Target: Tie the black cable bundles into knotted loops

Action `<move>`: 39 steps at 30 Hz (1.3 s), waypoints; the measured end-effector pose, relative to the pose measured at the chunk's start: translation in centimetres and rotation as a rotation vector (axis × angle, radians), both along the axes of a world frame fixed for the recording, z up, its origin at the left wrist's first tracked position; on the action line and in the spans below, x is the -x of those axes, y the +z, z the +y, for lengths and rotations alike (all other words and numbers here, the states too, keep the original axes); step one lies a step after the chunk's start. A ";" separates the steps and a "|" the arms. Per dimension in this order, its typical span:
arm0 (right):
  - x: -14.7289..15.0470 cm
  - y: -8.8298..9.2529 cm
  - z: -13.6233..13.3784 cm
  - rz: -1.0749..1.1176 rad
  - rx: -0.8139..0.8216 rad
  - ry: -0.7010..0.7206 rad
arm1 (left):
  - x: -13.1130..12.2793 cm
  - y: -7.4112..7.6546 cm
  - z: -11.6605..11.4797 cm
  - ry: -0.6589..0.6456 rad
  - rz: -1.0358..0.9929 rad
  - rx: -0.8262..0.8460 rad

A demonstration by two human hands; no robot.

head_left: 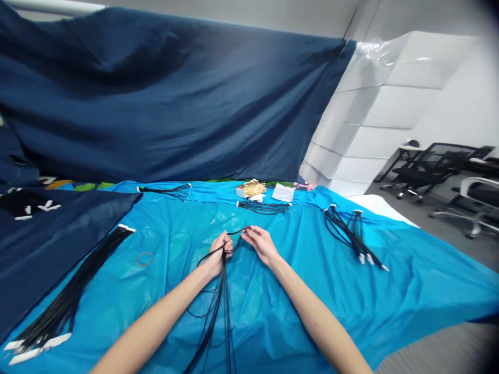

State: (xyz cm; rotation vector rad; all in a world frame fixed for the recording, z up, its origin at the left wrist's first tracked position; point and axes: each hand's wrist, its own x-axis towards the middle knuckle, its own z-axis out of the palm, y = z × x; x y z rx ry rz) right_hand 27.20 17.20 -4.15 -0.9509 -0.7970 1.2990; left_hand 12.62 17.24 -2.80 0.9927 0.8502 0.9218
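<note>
Left arm [156, 322] and right arm [315, 314] extended forward, fingers [255, 236] curled

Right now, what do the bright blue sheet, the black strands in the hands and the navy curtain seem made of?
Bright blue sheet: probably thin plastic, slightly glossy, judging by its creases and bright highlights.
Black strands: perhaps plastic-coated wire, thin and bending in loops, though cord is possible.
Navy curtain: likely woven cloth, mostly matte, hanging in soft folds.

thin black cords [215, 312] gather narrowly at the left hand's [219, 255] grip and hang below it, slack and fanning apart; a curved strand [237, 231] spans from there to the right hand's [260, 244] fingertips, while another bows out left of the grip
</note>
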 end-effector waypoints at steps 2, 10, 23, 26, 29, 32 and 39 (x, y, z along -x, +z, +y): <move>0.2 0.0 0.2 0.010 -0.015 0.004 | -0.2 -0.1 -0.3 -0.009 -0.082 0.060; 0.4 -0.2 1.0 -0.031 -0.020 0.019 | -0.9 0.7 -1.9 -0.105 -0.137 0.230; 0.6 -1.5 1.5 -0.209 -0.012 0.056 | -0.9 0.7 -2.4 -0.124 -0.134 0.161; 0.7 -1.4 1.4 -0.255 -0.025 0.063 | -0.9 0.6 -2.2 -0.082 -0.142 0.161; 0.8 -1.2 1.3 -0.282 -0.048 0.068 | -0.9 0.6 -2.1 -0.087 -0.153 0.183; 0.9 -1.2 1.1 -0.307 -0.074 0.077 | -0.7 0.6 -2.0 -0.106 -0.129 0.165; 0.7 -1.0 1.0 -0.457 -0.128 0.005 | -0.2 0.3 -2.3 -0.198 -0.118 0.114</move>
